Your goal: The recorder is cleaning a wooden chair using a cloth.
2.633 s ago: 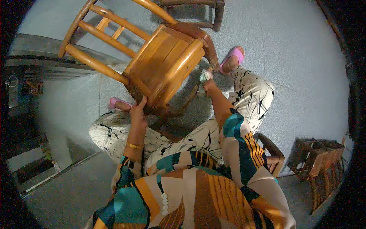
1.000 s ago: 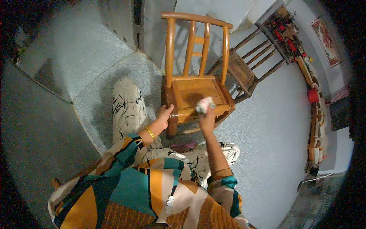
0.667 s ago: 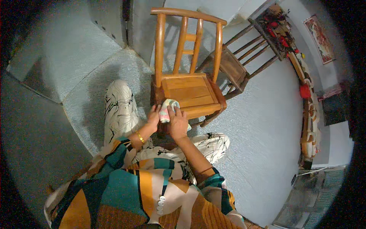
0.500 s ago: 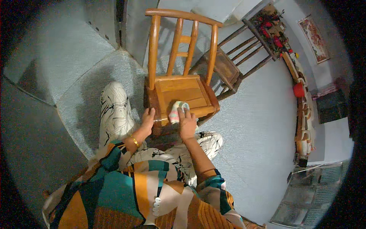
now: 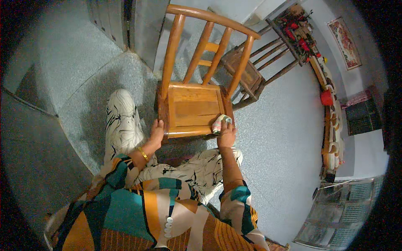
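A varnished orange-brown wooden chair [image 5: 194, 107] stands in front of my knees, its slatted backrest on the far side. My left hand [image 5: 157, 134] grips the near left corner of its seat, the fingertips up against the edge. At the seat's near right corner, my right hand [image 5: 227, 134] presses a light striped cloth [image 5: 219, 124] onto the wood. The cloth is bunched under the fingers, and part of it is hidden by them.
Behind the chair on the right is a darker, older wooden chair [image 5: 247, 71]. A long shelf with a red container [image 5: 326, 98] runs along the right wall. A grey door [image 5: 106, 21] is at the far left. Grey speckled floor [image 5: 276, 159] surrounds the chair.
My right hand has slid the cloth rightward along the seat's front to the right corner. The chair has turned and tilted slightly, its backrest shifting right. My left hand has moved slightly left and down.
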The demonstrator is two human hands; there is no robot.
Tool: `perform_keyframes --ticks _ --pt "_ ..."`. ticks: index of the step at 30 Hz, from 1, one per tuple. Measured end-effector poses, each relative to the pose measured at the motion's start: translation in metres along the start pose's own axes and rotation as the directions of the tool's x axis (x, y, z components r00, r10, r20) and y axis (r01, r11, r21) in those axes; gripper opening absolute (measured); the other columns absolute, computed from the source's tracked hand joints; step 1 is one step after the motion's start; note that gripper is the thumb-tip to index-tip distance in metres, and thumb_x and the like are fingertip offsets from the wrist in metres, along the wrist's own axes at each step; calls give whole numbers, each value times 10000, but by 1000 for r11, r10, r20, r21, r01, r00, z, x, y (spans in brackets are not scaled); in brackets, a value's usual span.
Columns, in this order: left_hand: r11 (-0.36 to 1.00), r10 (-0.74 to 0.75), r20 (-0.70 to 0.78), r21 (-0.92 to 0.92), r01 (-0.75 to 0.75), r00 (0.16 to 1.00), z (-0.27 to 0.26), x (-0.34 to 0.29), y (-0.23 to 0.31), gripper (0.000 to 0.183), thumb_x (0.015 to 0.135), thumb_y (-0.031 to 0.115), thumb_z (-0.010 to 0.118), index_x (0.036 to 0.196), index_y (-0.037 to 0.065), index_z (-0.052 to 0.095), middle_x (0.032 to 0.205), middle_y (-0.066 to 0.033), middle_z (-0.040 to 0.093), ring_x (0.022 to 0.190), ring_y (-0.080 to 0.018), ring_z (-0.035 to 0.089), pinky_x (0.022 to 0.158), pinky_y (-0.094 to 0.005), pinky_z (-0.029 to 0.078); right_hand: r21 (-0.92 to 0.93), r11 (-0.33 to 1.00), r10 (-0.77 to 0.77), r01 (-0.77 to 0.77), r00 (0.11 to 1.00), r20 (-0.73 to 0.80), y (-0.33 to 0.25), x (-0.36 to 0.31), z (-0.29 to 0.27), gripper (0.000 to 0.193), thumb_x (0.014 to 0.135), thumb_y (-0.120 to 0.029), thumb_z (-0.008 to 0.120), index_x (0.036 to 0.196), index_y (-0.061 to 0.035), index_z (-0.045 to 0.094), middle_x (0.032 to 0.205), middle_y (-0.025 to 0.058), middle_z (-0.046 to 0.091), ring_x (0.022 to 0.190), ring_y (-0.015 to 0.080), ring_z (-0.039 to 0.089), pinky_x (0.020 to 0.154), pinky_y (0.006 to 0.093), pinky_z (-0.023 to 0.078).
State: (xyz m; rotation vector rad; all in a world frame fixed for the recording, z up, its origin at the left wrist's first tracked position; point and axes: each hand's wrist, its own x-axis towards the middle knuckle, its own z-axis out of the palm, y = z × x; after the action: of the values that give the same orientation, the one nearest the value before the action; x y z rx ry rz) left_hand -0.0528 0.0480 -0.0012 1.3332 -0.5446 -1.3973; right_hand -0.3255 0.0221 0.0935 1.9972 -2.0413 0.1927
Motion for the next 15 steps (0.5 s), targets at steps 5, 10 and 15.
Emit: perform_keyframes --ticks 5,10,15 --pt "964 -128 -40 229 133 991 4 -1 10 396 900 299 344 1157 0 387 1068 -148 490 976 -258 465 818 -361 347 -12 992 129 -129 987 91 -8 -26 20 418 740 -110 515 1152 -151 452 1203 92 409 1040 354 396 745 408 468" --pt "984 -43 -142 168 67 989 1 12 -12 426 900 303 329 1205 6 349 1157 -153 459 1061 -286 432 881 -348 329 145 964 201 -225 966 160 -11 -21 28 437 659 -38 524 1083 -138 489 1135 114 467 1000 380 420 825 418 404" --pt "987 -121 -83 92 128 989 -1 3 2 514 873 373 381 1248 29 305 1225 -127 407 1111 -264 392 921 -346 307 170 978 93 -124 980 177 -49 -25 29 429 678 -101 543 1101 -119 474 1107 148 481 953 367 473 807 426 404"
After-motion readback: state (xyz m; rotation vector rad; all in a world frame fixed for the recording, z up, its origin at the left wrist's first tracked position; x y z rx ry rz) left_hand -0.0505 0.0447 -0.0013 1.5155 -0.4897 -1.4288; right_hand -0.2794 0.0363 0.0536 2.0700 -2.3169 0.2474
